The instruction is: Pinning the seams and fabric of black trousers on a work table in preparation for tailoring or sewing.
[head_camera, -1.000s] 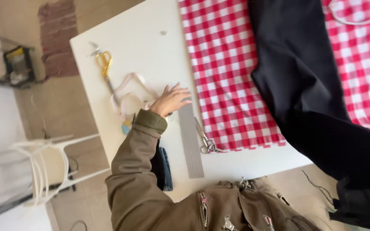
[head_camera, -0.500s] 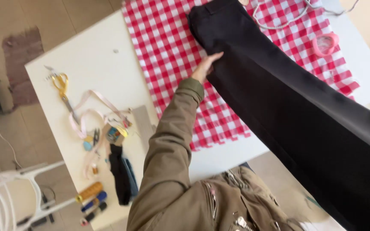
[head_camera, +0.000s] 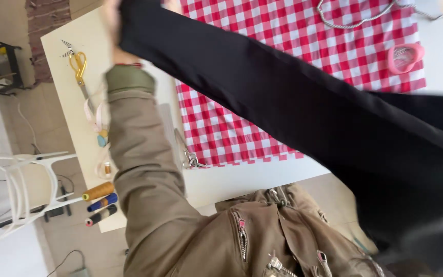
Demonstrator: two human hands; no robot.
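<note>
One left hand, blurred at the top edge of the head view, is closed on the end of one long black cloth; its fingers are hidden behind the fabric, so how tightly they close cannot be told. The cloth runs from that hand slantwise down to the lower right, lifted above one white bench. The right hand is out of sight.

Beneath the cloth, to the right of the hand, one red-and-white checked fabric lies flat on the bench. On its far right corner sits one pink round holder, and one grey cord loops near the top edge.

Just left of the olive sleeve lies one pair of yellow-handled scissors, with one pale tape measure below it. Nearer the body, at the bench's left edge, three thread spools lie side by side: one mustard, one blue, one dark. One small spool sits above them. One pair of metal shears rests at the checked fabric's lower left corner.

One white plastic chair stands off the bench, far left.
</note>
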